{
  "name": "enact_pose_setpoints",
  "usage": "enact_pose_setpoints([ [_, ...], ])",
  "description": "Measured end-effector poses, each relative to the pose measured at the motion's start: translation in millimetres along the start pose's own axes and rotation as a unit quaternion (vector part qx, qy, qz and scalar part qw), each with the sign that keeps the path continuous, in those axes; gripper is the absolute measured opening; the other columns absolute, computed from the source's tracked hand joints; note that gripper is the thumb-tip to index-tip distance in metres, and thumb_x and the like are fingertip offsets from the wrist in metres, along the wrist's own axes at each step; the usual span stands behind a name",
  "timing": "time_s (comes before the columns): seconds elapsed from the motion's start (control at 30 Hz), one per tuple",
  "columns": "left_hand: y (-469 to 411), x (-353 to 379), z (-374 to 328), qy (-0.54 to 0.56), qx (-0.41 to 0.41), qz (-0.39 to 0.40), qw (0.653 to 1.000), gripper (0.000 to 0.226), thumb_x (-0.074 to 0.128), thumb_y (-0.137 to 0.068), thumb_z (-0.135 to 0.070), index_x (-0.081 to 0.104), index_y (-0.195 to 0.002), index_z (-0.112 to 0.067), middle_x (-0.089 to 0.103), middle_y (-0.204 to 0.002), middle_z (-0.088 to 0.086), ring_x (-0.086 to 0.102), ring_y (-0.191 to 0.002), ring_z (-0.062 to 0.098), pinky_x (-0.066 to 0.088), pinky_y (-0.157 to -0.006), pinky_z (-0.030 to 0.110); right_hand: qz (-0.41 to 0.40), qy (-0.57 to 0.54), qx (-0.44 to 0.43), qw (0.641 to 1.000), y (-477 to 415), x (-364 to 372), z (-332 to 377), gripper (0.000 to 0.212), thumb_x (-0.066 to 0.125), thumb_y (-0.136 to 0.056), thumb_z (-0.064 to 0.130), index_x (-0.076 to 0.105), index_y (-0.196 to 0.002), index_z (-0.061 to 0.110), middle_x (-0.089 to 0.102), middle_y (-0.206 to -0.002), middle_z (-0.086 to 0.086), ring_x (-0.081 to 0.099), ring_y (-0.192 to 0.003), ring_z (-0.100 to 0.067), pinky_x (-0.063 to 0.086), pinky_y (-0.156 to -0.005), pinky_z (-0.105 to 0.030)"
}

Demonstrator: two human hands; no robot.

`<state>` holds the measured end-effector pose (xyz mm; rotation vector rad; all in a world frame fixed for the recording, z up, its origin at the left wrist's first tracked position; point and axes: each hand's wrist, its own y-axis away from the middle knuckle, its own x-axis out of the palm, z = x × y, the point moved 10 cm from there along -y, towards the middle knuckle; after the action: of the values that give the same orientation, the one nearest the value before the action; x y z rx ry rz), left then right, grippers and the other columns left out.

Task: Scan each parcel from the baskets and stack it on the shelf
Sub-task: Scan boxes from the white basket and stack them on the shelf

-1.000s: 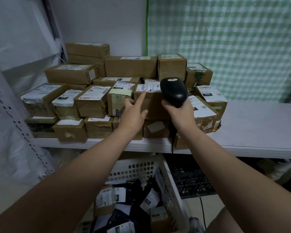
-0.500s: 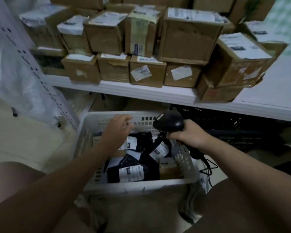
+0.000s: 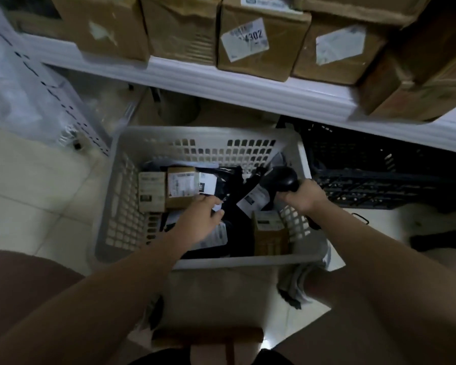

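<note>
A white perforated plastic basket (image 3: 200, 146) is seen on the floor below a white shelf (image 3: 248, 88). Inside it, a small brown cardboard parcel with a white label (image 3: 181, 189) is met at its near edge by the left hand (image 3: 199, 222); whether anything is gripped cannot be told. A black handheld scanner (image 3: 282, 179) is clasped by the right hand (image 3: 304, 197) at the basket's right rim.

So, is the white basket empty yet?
Not empty: the white basket holds black mailer bags and cardboard boxes; the left hand reaches in.

Left hand (image 3: 200, 219) among parcels (image 3: 181, 187) in white basket (image 3: 203, 133), right hand (image 3: 303, 197) round black scanner (image 3: 282, 177).
</note>
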<state>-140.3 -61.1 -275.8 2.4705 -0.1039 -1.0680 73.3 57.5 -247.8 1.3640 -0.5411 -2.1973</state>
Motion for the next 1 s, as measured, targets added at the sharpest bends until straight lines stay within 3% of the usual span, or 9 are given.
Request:
enact_pose_setpoints([
  [0.17, -25.6, 58.5, 9.2, -0.012, -0.076, 0.101, 0.992, 0.06, 0.052, -0.094, -0.049, 0.037, -0.142, -0.016, 0.035, -0.142, 0.011, 0.051, -0.12, 0.029, 0.045, -0.1, 0.04, -0.045, -0.049, -0.038, 0.997, 17.4, -6.9, 15.6, 0.029, 0.067, -0.089, 0.031, 0.054, -0.064, 0.021, 0.054, -0.061, 0.001, 0.051, -0.064, -0.017, 0.035, -0.056, -0.029],
  [0.3, -31.6, 99.1, 19.2, -0.049, -0.128, 0.159, 0.978, 0.08, 0.053, -0.088, -0.061, 0.024, -0.147, -0.016, 0.025, -0.146, 0.015, 0.041, -0.127, 0.036, 0.043, -0.099, 0.041, -0.054, -0.101, -0.044, 0.992, 26.9, 0.5, 17.1, 0.015, 0.067, -0.088, 0.023, 0.064, -0.082, 0.009, 0.059, -0.075, -0.006, 0.053, -0.073, -0.018, 0.037, -0.064, -0.03],
  [0.47, -35.9, 140.2, 15.7, -0.053, -0.164, 0.193, 0.966, 0.113, 0.04, -0.064, -0.09, 0.008, -0.153, -0.028, 0.022, -0.15, 0.012, 0.028, -0.132, 0.038, 0.035, -0.101, 0.044, -0.043, -0.148, -0.042, 0.987, 21.2, 9.5, 8.2, 0.012, 0.07, -0.084, 0.02, 0.06, -0.09, 0.02, 0.063, -0.086, -0.003, 0.058, -0.086, -0.019, 0.045, -0.074, -0.031],
  [0.6, -38.6, 149.4, 7.8, -0.071, -0.198, 0.164, 0.964, 0.107, 0.051, -0.074, -0.08, 0.011, -0.151, -0.017, 0.025, -0.14, 0.016, 0.032, -0.127, 0.034, 0.037, -0.102, 0.044, -0.056, -0.234, -0.039, 0.97, 13.3, 10.4, -5.4, 0.016, 0.073, -0.082, 0.014, 0.065, -0.095, 0.019, 0.068, -0.087, -0.001, 0.063, -0.091, -0.02, 0.049, -0.076, -0.031],
  [0.73, -46.3, 150.4, 1.3, -0.089, -0.218, 0.149, 0.96, 0.119, 0.053, -0.065, -0.086, 0.016, -0.148, -0.009, 0.028, -0.134, 0.013, 0.035, -0.122, 0.03, 0.04, -0.101, 0.043, -0.05, -0.26, -0.053, 0.963, 9.6, 11.8, -7.3, 0.026, 0.07, -0.085, 0.012, 0.055, -0.074, 0.029, 0.056, -0.066, 0.011, 0.051, -0.066, -0.004, 0.037, -0.057, -0.018],
  [0.8, -48.9, 149.5, 2.5, -0.08, -0.222, 0.137, 0.962, 0.115, 0.054, -0.067, -0.084, 0.019, -0.148, -0.009, 0.03, -0.135, 0.014, 0.037, -0.122, 0.03, 0.04, -0.102, 0.042, -0.052, -0.262, -0.051, 0.962, 6.7, 13.3, -9.8, 0.029, 0.07, -0.085, 0.013, 0.052, -0.07, 0.03, 0.053, -0.064, 0.011, 0.049, -0.063, -0.004, 0.036, -0.056, -0.018],
  [1.0, -48.6, 114.5, 11.4, 0.016, -0.233, 0.102, 0.967, 0.087, 0.06, -0.078, -0.061, 0.024, -0.147, -0.023, 0.029, -0.14, 0.017, 0.037, -0.127, 0.038, 0.039, -0.1, 0.04, -0.062, -0.263, -0.047, 0.962, 2.3, 13.1, -8.3, 0.015, 0.071, -0.083, 0.014, 0.061, -0.093, 0.02, 0.062, -0.081, 0.003, 0.059, -0.092, -0.018, 0.041, -0.076, -0.026],
])
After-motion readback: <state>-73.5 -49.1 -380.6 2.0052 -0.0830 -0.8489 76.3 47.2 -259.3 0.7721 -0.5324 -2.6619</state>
